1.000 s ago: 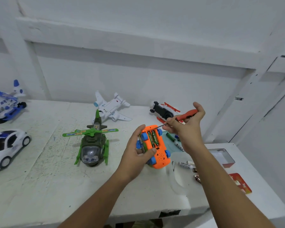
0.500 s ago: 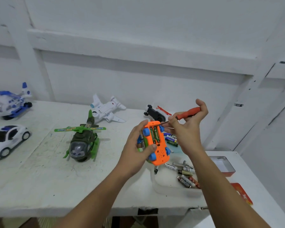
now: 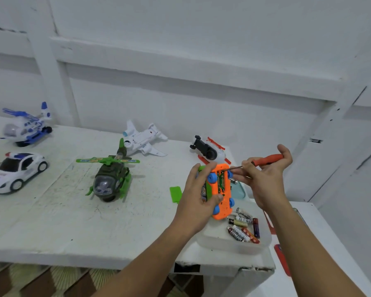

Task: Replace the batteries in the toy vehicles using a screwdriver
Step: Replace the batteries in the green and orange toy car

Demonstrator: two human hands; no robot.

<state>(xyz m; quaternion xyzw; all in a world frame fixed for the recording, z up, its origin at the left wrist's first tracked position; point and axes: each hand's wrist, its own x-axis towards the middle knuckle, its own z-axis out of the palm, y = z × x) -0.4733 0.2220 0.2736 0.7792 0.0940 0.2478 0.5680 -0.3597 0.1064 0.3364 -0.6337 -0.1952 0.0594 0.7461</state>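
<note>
- Loose batteries (image 3: 237, 234) lay in a clear tub (image 3: 229, 246) at the desk's (image 3: 73, 221) near edge.
- The left hand's (image 3: 199, 198) grip was clamped round an orange toy car (image 3: 222, 196), held underside up just above the tub.
- The right hand's (image 3: 263, 179) grip pinched a red-handled screwdriver (image 3: 266, 160), its tip at the car's battery bay.
- Farther back sat a green helicopter (image 3: 109, 179) and a white plane (image 3: 144, 142).

Upturned orange car (image 3: 223, 197), bay open (cells (image 3: 221, 182) inside); red screwdriver (image 3: 267, 158) tip beside.

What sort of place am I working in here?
Likely an improvised toy-repair bench: a scuffed white table holding a green toy helicopter and police car, a tub of loose batteries, a screwdriver in the right hand.
</note>
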